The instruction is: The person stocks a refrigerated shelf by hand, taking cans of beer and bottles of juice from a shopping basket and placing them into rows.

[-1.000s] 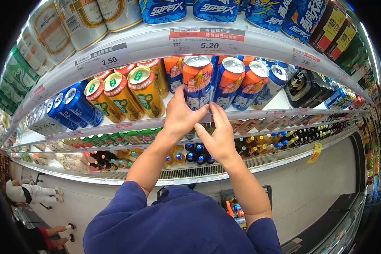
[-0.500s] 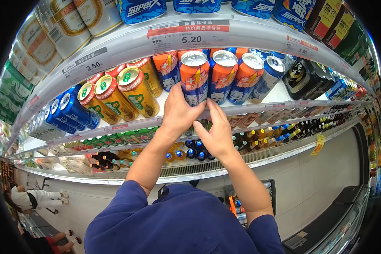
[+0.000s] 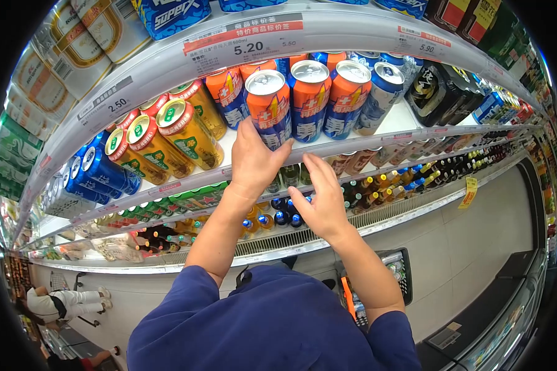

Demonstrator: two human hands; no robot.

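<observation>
An orange-and-blue drink can (image 3: 267, 102) stands upright at the front of the middle shelf. My left hand (image 3: 257, 159) is around its lower part, fingers at the left side and thumb across the front. Lower and to the right, my right hand (image 3: 323, 201) is held in front of the shelf edge, fingers apart and holding nothing. Beside the gripped can are two matching cans, a middle one (image 3: 309, 102) and a right one (image 3: 348, 102). Another matching can (image 3: 228, 96) stands behind at the left.
Gold cans (image 3: 189, 135) and blue cans (image 3: 110, 164) fill the shelf leftward; a white-and-blue can (image 3: 379, 102) and black packs (image 3: 436, 99) stand rightward. Above is a shelf edge with price tags (image 3: 247, 46). Bottles (image 3: 377, 196) line the lower shelf. A dark basket (image 3: 405, 278) is below; a person (image 3: 56, 305) is at far left.
My right hand has drawn away from the can, down and to the right. My left hand stays at the can. The view has shifted slightly, moving the shelves up and left in the picture.
</observation>
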